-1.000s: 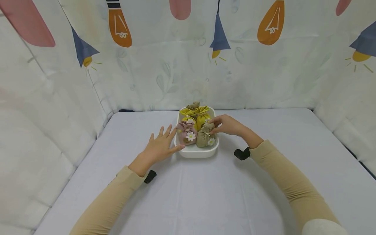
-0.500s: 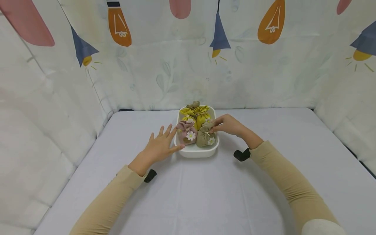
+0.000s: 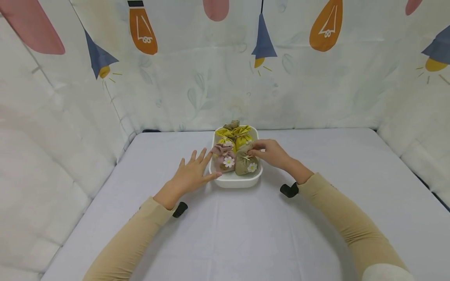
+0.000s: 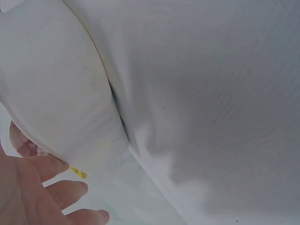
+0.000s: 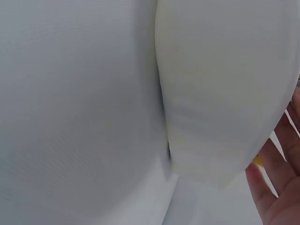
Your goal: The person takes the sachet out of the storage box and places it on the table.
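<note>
A white tub point(image 3: 236, 183) holds several small drawstring pouches. My right hand point(image 3: 273, 153) reaches over the tub's right rim and pinches the gathered top of the greenish-beige pouch point(image 3: 243, 164), which sits at the front right with a white flower on it. Beside that pouch is a pink pouch point(image 3: 221, 159), also with a white flower. Spread out at the left rim, my left hand point(image 3: 188, 175) has straight fingers by the tub and the pink pouch. In both wrist views the tub's outer wall point(image 4: 56, 75) hides most of the pouches.
Behind the front pair are yellow pouches point(image 3: 242, 137) and another beige pouch point(image 3: 232, 125) at the back of the tub. A white cloth covers the table point(image 3: 246, 234). A printed curtain point(image 3: 218, 93) rises right behind the table's far edge.
My right hand and forearm have shifted slightly, and the top of the beige pouch stands a little more upright between the fingers. My left hand has stayed in place.
</note>
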{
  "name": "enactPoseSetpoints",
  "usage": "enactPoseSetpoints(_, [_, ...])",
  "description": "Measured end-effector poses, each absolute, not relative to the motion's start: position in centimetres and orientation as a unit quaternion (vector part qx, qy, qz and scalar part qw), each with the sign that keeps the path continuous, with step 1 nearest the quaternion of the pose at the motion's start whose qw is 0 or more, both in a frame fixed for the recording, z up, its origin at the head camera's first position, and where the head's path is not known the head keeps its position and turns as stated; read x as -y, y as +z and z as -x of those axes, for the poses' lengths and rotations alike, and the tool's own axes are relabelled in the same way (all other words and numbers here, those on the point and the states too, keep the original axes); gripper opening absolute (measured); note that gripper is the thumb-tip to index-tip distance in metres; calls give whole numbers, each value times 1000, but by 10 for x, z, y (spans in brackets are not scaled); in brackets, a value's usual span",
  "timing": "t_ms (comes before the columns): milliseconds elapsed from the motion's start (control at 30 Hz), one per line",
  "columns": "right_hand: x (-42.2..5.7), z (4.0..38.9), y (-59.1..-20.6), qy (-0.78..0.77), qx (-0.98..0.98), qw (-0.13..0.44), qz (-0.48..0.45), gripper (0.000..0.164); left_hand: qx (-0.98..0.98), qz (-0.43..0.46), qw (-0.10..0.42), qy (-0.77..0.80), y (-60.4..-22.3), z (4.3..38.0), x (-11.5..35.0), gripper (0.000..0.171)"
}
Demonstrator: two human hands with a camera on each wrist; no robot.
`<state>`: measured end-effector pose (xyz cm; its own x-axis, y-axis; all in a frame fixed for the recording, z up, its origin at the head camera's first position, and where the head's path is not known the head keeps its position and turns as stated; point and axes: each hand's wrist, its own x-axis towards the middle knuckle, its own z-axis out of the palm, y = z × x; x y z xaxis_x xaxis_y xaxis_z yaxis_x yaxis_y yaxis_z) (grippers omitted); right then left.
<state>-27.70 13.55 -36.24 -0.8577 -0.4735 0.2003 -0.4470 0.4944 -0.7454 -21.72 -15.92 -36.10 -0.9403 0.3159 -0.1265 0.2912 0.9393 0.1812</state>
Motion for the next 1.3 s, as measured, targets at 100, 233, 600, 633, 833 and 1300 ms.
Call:
enactPoseSetpoints(100, [-133, 276, -364, -431, -859, 0, 277, 9, -982, -155, 78, 81, -361, 217, 159, 93])
enactPoseSetpoints(233, [-132, 274, -366, -430, -856, -13, 288, 7, -981, -157, 77, 80, -361, 217, 159, 93])
enactPoseSetpoints(600, [-130, 273, -359, -454, -844, -47, 282, 11, -981, -164, 72, 76, -365, 219, 159, 93])
enactPoseSetpoints(633, [-130, 273, -358, -457, -844, -47, 277, 12, -981, -164, 72, 75, -364, 219, 159, 93])
enactPoseSetpoints(833, [-132, 274, -350, -461, -848, -40, 260, 16, -981, -158, 79, 76, -359, 218, 158, 92])
enactPoseSetpoints(1300, [-137, 266, -328, -496, -836, -36, 232, 17, -981, -170, 62, 72, -361, 217, 160, 91])
